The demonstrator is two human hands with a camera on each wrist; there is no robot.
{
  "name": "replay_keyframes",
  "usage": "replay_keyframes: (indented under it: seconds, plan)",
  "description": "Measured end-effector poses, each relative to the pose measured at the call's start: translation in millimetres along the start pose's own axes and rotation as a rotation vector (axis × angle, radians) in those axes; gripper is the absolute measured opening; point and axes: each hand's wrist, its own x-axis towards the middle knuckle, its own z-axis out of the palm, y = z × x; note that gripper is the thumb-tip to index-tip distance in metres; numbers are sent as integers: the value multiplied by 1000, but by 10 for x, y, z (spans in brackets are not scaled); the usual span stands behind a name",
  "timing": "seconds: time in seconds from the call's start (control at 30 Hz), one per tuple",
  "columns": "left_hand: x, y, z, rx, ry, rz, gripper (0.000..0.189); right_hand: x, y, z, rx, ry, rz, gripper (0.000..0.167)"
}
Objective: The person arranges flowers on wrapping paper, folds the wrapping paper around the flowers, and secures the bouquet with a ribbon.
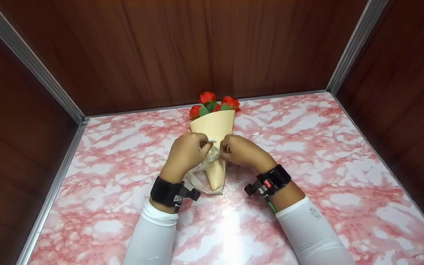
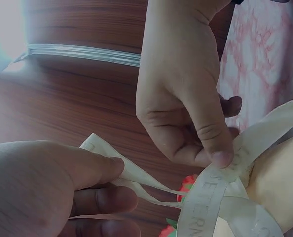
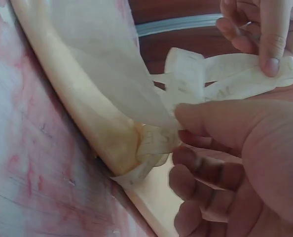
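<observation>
A bouquet of red roses (image 1: 207,97) with green leaves lies on the table in a cream paper cone (image 1: 215,123), its narrow end toward me. Around the cone's middle runs a cream ribbon (image 2: 201,207) with printed lettering, gathered at a knot. My left hand (image 1: 188,151) pinches a long ribbon loop between thumb and fingers, drawn out from the knot. Close to the knot, my right hand (image 1: 245,149) pinches another stretch of the ribbon (image 3: 166,133) between thumb and forefinger. A ribbon tail trails down past the cone's tip; the fingers partly hide the knot.
The table (image 1: 123,198) has a red-and-white marbled top. Dark wood-grain panels (image 1: 204,48) enclose its back and sides, with metal strips at the corners. Each wrist wears a black strap (image 1: 276,180) with a small camera.
</observation>
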Motion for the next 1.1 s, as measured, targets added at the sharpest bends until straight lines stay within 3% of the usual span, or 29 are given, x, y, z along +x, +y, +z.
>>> replay_keyframes:
  seconds: [0.23,0.4,0.63,0.87,1.1]
  plan:
    - [-3,10,1,-12,-1,9,18,56,-40,86,34,81,17,14]
    - [-5,20,-1,-17,0,8,19,81,-70,148,-52,133,52,15]
    - [-4,11,-5,12,-2,1,21,73,-102,132,-161,219,-6,6]
    - [-5,-9,-4,22,17,13,21,58,-141,86,-158,241,9,21]
    - [-10,-18,0,13,20,21,21,71,-130,97,-147,225,83,13]
